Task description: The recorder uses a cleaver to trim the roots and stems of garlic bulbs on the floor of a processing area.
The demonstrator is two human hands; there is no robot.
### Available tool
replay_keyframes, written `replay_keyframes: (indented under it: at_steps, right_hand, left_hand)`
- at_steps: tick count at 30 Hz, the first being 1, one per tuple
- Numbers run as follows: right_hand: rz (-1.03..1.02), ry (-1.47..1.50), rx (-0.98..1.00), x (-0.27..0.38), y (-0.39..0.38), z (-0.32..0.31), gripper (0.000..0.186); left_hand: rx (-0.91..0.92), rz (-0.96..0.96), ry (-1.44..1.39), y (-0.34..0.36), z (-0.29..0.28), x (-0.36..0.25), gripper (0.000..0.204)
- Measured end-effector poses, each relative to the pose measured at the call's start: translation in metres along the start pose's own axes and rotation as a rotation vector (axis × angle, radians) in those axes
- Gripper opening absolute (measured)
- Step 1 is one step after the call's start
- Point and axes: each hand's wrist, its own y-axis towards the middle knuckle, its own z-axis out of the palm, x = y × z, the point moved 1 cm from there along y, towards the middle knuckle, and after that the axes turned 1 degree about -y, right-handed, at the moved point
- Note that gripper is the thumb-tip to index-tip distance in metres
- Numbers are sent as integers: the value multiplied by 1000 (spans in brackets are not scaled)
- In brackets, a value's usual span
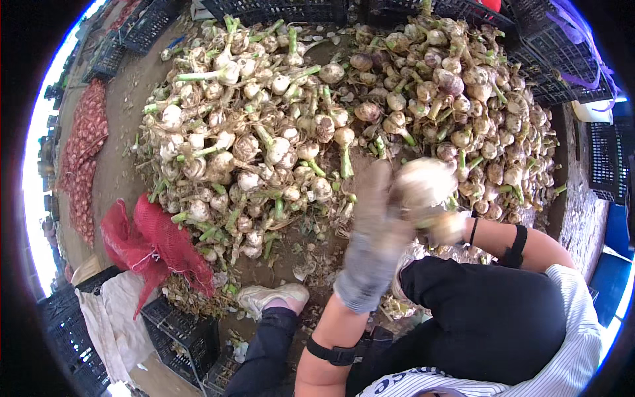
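A pale garlic bulb [424, 182], smeared by motion, is up in front of me with its greenish stem end toward my right hand [446, 228]. That hand looks closed around the stem end, though blur softens its fingers. Beside the bulb on the left is my left hand [380, 228] in a grey-white knit glove. Its fingers point away from me and are too blurred to show whether they grip. Beyond both hands lie a left heap of garlic [245, 142] and a right heap of garlic [489, 126], with cut green stems and dirty roots.
A red mesh sack [162, 241] lies at the left heap's near edge, and a filled red sack [84, 155] lies farther left. Black plastic crates [278, 10] line the back; others stand at lower left near a whitish cloth [119, 331]. My shoe [271, 298] rests among loose skins.
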Motion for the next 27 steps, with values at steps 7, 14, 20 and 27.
replay_keyframes:
  at_steps: [7, 14, 20, 27]
  right_hand:
    - [100, -66, -92, 22, -11, -1, 61]
    - [-300, -516, -168, 56, 3, 4, 57]
    - [-806, -972, -233, 118, -19, 30, 57]
    - [-965, -1210, -124, 168, -24, 66, 63]
  left_hand:
    - [-798, 132, 1133, 68, -149, -53, 61]
    - [-592, -4, 1266, 84, -241, -47, 75]
    - [-338, 75, 744, 12, -164, -38, 71]
    - [50, 220, 571, -20, -99, -30, 89]
